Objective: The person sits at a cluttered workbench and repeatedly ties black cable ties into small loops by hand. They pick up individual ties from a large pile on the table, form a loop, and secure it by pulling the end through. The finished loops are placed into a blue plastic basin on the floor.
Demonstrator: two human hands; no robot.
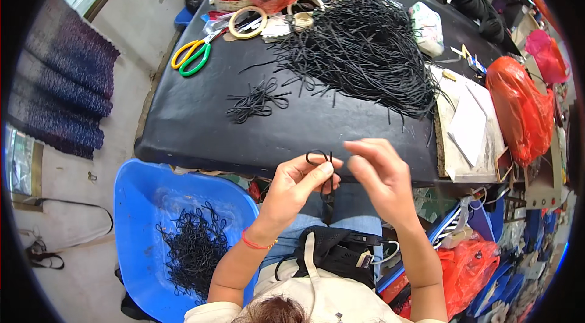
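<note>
Table: a broad black padded table [207,113] with a smooth, slightly shiny top; the person sits at its near edge in blue jeans.
Tub: a big blue plastic tub [126,201] standing at the person's left, below the table edge.
Main pile: a wide, tangled spread of thin black cords [372,49], fanned across the far right half of the table.
Bag: a bulging red plastic bag [521,110] at the table's right, beside a white sheet [468,125] on a pale board.
Tub heap: a loose mass of looped black cords [195,250] lying in the tub.
Left grip: the left hand [292,183], a red string bracelet at its wrist, is closed, pinching a cord between thumb and fingers.
Right grip: the right hand [381,177] is open, thumb and fingers parted, just beside that cord.
Small bundle: a few looped black cords [257,102], by themselves mid-table.
Scissors: yellow-and-green-handled scissors [206,52] near the far left edge.
Ring: a cream-coloured ring [247,36] beside the scissors.
Held cord: one thin black cord [331,158], looped above the left fingertips, in front of the table's near edge.
</note>
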